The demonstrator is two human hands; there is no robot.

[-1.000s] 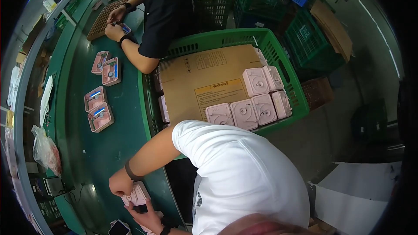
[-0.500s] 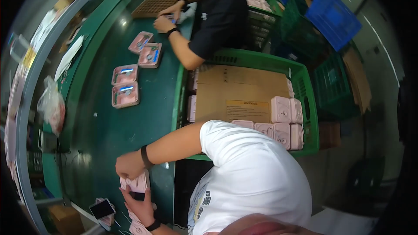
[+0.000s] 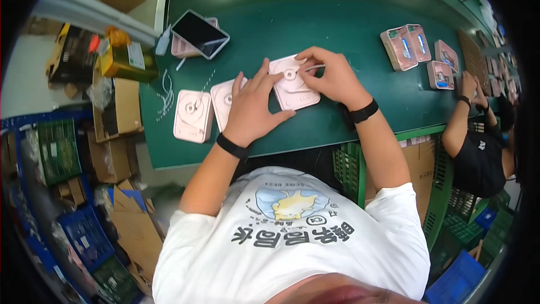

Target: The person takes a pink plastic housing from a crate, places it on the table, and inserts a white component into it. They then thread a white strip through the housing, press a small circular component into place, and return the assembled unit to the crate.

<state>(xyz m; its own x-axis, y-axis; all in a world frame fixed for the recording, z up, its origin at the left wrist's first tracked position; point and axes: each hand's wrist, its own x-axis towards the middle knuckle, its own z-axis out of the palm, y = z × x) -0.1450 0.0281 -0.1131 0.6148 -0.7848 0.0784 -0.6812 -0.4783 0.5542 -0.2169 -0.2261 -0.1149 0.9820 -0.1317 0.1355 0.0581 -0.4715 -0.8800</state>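
Note:
On the green table a pale pink box (image 3: 299, 97) with a round hub on its face lies in front of me. My right hand (image 3: 338, 81) pinches a thin pale stick-like piece (image 3: 316, 68) beside that hub; its exact kind is unclear. Spread fingers of my left hand (image 3: 254, 110) rest along the box's left edge, gripping nothing. The same hand partly covers a second pink box (image 3: 223, 93). Farther left lies a third pink box (image 3: 192, 117), with a thin cord curving over its face.
A dark-screened phone (image 3: 201, 34) lies on a pink case (image 3: 181, 48) at the back left. White cords (image 3: 166, 97) lie by the table's left edge. Several open pink shells (image 3: 398, 50) stand at the right, near a co-worker's hands (image 3: 471, 89). A green crate (image 3: 351, 171) is by the front edge.
My view has swung round to face the table squarely. My left hand now lies spread at the box's side, and the right pinches a thin piece near the hub.

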